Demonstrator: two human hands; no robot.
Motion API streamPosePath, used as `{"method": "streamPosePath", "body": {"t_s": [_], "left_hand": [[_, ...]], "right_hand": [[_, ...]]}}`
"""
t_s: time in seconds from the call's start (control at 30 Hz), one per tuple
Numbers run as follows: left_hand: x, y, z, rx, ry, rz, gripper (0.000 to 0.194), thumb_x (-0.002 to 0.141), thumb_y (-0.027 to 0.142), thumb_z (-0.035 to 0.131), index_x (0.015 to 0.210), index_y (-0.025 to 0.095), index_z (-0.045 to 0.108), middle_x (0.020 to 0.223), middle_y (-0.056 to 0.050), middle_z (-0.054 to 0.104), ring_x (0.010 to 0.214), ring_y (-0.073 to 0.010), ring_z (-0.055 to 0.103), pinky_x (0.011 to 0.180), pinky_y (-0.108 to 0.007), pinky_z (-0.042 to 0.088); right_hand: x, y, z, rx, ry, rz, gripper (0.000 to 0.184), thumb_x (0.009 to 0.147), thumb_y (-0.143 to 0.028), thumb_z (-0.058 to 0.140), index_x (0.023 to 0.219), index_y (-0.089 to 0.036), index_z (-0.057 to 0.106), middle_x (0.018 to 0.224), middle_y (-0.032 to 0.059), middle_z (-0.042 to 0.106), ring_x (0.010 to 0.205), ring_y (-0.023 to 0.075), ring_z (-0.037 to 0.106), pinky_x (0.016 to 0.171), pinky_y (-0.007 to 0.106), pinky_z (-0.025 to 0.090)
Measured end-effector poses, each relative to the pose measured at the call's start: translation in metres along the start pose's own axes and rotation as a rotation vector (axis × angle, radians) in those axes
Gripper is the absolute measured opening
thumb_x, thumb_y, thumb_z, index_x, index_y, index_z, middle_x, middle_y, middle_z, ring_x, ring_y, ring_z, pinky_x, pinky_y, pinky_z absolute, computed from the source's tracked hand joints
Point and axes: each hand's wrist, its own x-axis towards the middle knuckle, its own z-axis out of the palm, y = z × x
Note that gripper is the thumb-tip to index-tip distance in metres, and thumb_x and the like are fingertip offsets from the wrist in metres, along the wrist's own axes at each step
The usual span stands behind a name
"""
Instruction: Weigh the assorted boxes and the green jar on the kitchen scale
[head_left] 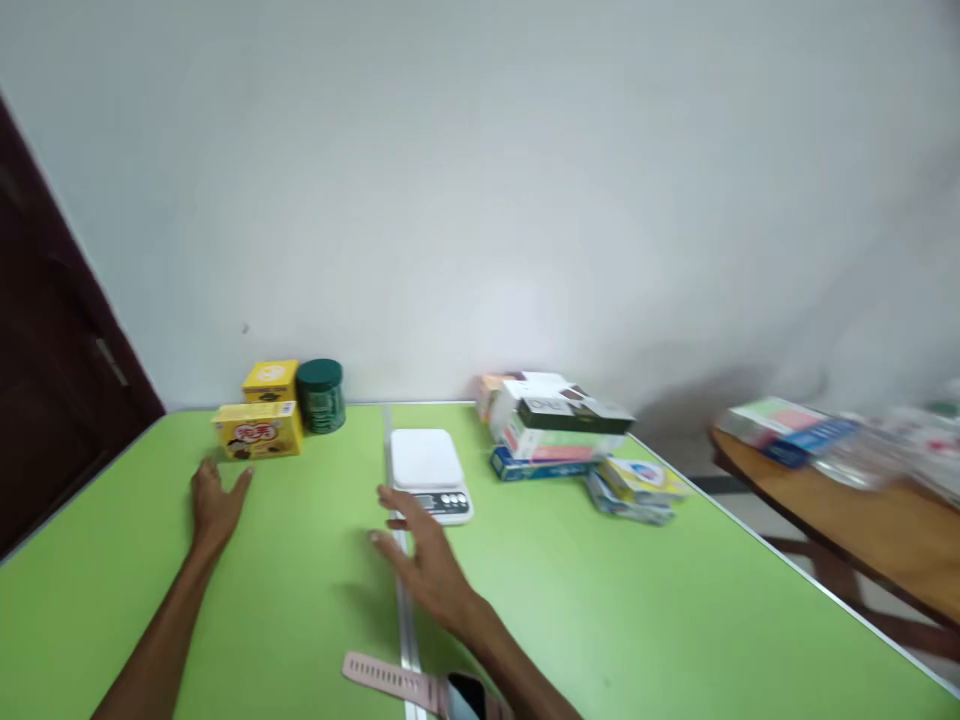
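Observation:
My left hand (216, 505) is near the table's left side, fingers apart, just in front of a yellow box (259, 430) with red lettering; nothing shows in its grasp. Behind that box are a second yellow box (271, 381) and a dark green lidded jar (321, 397). Over the middle of the table my right hand (431, 565) is held with thumb and fingers spread, holding nothing. Its fingertips partly cover the front of a white kitchen scale (426, 462). A smartwatch with a pink strap (390, 677) lies by the near edge, partly behind my right forearm.
Piled at the back right of the green table (600, 600) are several cartons (559, 420), with smaller yellow and blue packs (637, 485) beside them. A wooden side table (855, 520) at right carries a box (784, 425) and blurred clear items. A wall stands behind.

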Motion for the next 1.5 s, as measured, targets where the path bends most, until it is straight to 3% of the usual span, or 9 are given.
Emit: {"method": "streamPosePath", "body": {"t_s": [0.17,0.33,0.5,0.63,0.83,0.97,1.07,1.27,1.5], "left_hand": [[-0.038,0.019,-0.028,-0.011,-0.143,-0.093,0.087,0.071,0.058,0.068,0.14,0.009,0.049,0.146,-0.024,0.057,0.135,-0.041,0.058,0.119,-0.058,0.04],[-0.062,0.053,-0.034,-0.102,-0.194,-0.206,0.082,0.064,0.056,0.07,0.131,0.013,0.052,0.147,-0.024,0.057,0.138,-0.0422,0.056,0.118,-0.058,0.042],[-0.108,0.148,-0.011,-0.193,-0.233,0.099,0.078,0.069,0.062,0.068,0.131,0.016,0.056,0.144,-0.018,0.061,0.132,-0.0387,0.06,0.117,-0.058,0.043],[-0.179,0.231,0.035,-0.308,-0.505,0.33,0.064,0.082,0.06,0.068,0.131,0.02,0.061,0.139,-0.015,0.065,0.122,-0.0321,0.066,0.109,-0.053,0.051],[-0.272,0.293,0.133,-0.45,-1.038,0.439,0.049,0.09,0.045,0.069,0.132,0.022,0.061,0.132,-0.015,0.066,0.115,-0.0276,0.068,0.1,-0.048,0.056],[-0.311,0.307,0.192,-0.479,-1.126,0.398,0.08,0.075,0.04,0.084,0.144,0.021,0.051,0.149,-0.019,0.051,0.13,-0.0347,0.06,0.107,-0.052,0.051],[-0.325,0.313,0.214,-0.501,-1.13,0.404,0.099,0.065,0.034,0.091,0.15,0.021,0.043,0.153,-0.019,0.047,0.135,-0.0366,0.055,0.11,-0.053,0.048],[-0.308,0.296,0.181,-0.439,-1.207,0.504,0.056,0.066,0.031,0.09,0.112,0.018,0.061,0.111,-0.01,0.072,0.1,-0.0272,0.068,0.091,-0.044,0.056],[-0.281,0.254,0.124,-0.327,-1.071,0.518,0.052,0.064,0.032,0.092,0.103,0.019,0.062,0.103,-0.007,0.073,0.092,-0.0239,0.067,0.083,-0.039,0.054]], "right_hand": [[-0.071,0.019,-0.159,-0.342,0.633,0.085,0.042,0.097,-0.052,0.057,0.123,-0.021,0.068,0.126,0.0151,0.071,0.111,0.0305,0.068,0.093,0.05,0.058],[-0.086,0.073,-0.269,-0.465,1.098,0.29,0.08,0.092,-0.069,0.041,0.137,-0.005,0.057,0.136,0.0276,0.059,0.127,0.0384,0.057,0.104,0.056,0.048],[-0.052,0.102,-0.33,-0.349,1.157,0.406,0.105,0.084,-0.079,0.033,0.143,0.006,0.05,0.146,0.0334,0.052,0.137,0.0404,0.049,0.117,0.053,0.034],[-0.029,0.109,-0.355,-0.261,0.976,0.449,0.083,0.08,-0.074,0.042,0.125,-0.011,0.069,0.133,0.0218,0.067,0.123,0.0369,0.058,0.109,0.048,0.04],[-0.032,0.099,-0.357,-0.284,0.693,0.402,0.05,0.081,-0.066,0.046,0.079,-0.022,0.069,0.08,0.0066,0.073,0.077,0.0246,0.061,0.077,0.035,0.045],[-0.046,0.086,-0.334,-0.264,0.676,0.357,0.047,0.087,-0.065,0.044,0.081,-0.022,0.065,0.078,0.0038,0.072,0.071,0.0214,0.058,0.07,0.032,0.044],[-0.058,0.076,-0.311,-0.211,0.615,0.318,0.048,0.088,-0.065,0.045,0.084,-0.022,0.064,0.081,0.0037,0.072,0.073,0.0215,0.06,0.069,0.032,0.046],[-0.08,0.049,-0.252,-0.126,0.574,0.318,0.044,0.092,-0.065,0.047,0.086,-0.023,0.06,0.079,0.002,0.07,0.072,0.0212,0.062,0.068,0.031,0.048],[-0.077,0.023,-0.198,-0.123,0.53,0.323,0.044,0.094,-0.064,0.045,0.088,-0.024,0.06,0.084,0.0025,0.072,0.079,0.0224,0.064,0.075,0.033,0.049]]}}
